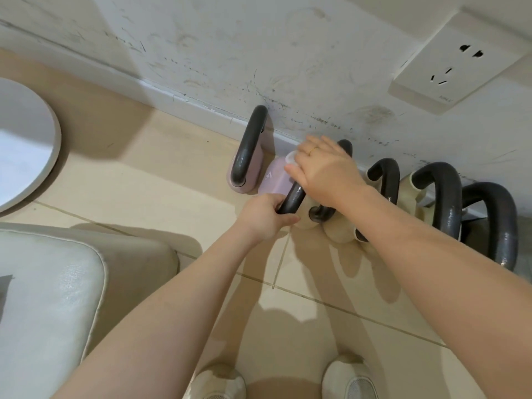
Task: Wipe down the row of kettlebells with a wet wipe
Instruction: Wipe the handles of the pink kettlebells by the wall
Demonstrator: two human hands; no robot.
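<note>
A row of kettlebells with dark handles stands on the floor along the wall. The leftmost one (244, 156) is pink and stands free. My left hand (266, 216) grips the dark handle (292, 197) of the second, lilac kettlebell (275, 182). My right hand (322, 168) lies over that handle's upper part and presses a white wet wipe (291, 158) on it; most of the wipe is hidden under the fingers. To the right stand cream kettlebells (383, 180) (437, 197) and a dark one (495, 220).
A scuffed white wall with a power socket (457, 61) rises behind the row. A round white base (26, 145) lies at the left and a pale padded seat (49, 283) at the lower left. My shoes (349, 378) stand on beige floor tiles.
</note>
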